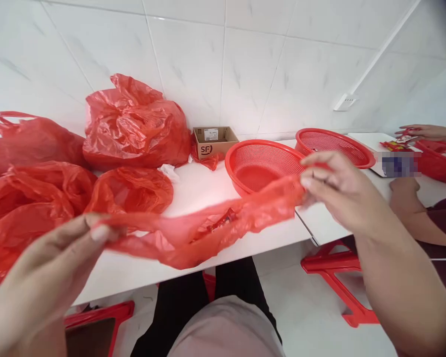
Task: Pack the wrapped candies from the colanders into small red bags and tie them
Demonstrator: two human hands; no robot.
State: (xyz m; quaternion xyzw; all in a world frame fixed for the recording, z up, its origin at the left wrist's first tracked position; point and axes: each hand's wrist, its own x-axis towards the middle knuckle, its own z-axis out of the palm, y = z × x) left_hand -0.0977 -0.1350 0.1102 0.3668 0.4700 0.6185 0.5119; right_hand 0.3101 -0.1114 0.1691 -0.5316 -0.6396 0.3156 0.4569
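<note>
A thin red plastic bag point(178, 248) is stretched between my two hands over the table's front edge. My left hand point(63, 258) pinches one end of it between thumb and fingers. At the other end, my right hand point(334, 186) grips the plastic, held higher than the left. Through the translucent film a small, dark red wrapped item point(222, 219) shows inside the bag; its kind I cannot make out. Just behind the right half of the bag stands a red mesh basket point(245, 148), partly covered by the plastic.
Large red plastic bags point(134, 124) crowd the left side against the tiled wall. A small cardboard box point(215, 148) and a second red basket point(334, 134) stand farther back. At right, a co-worker's hand point(427, 131) is over a red bowl point(434, 168). Red stools point(338, 267) are below.
</note>
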